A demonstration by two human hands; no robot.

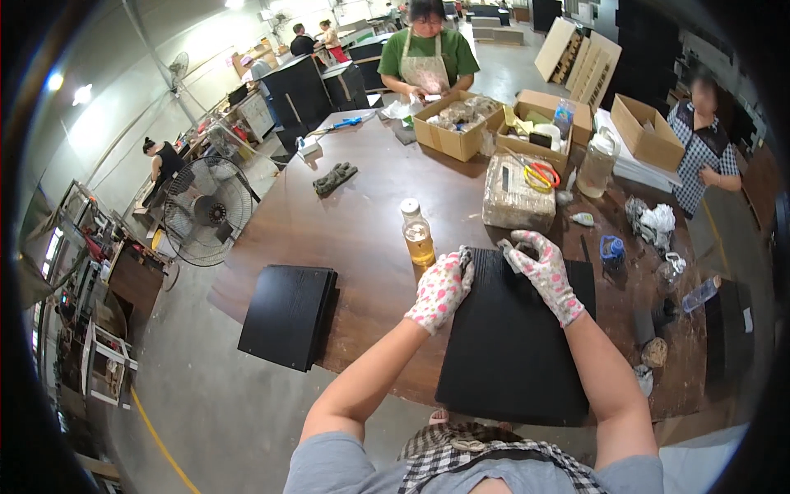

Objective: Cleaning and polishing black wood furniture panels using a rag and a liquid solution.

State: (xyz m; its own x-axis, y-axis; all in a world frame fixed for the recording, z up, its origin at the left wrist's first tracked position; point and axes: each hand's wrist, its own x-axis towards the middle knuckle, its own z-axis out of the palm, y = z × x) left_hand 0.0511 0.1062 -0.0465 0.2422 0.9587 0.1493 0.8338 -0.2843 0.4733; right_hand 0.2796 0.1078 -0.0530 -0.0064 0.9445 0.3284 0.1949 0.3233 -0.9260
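Observation:
In front of me a black wood-grain panel lies on the brown table, its near end reaching the table's front edge. My left hand, in a white glove with pink spots, is closed round the panel's far left corner. My right hand, gloved alike, is bent over the panel's far end with thumb and fingers drawn together. What those fingers hold, if anything, I cannot make out; the fingertips look grey and dirty. Just beyond my left hand stands a glass bottle of yellowish liquid with a white cap.
A stack of black panels lies at the table's left edge. Farther off are a dark glove, a taped box with orange-handled scissors, and an open carton. A co-worker stands across the table; a standing fan is left.

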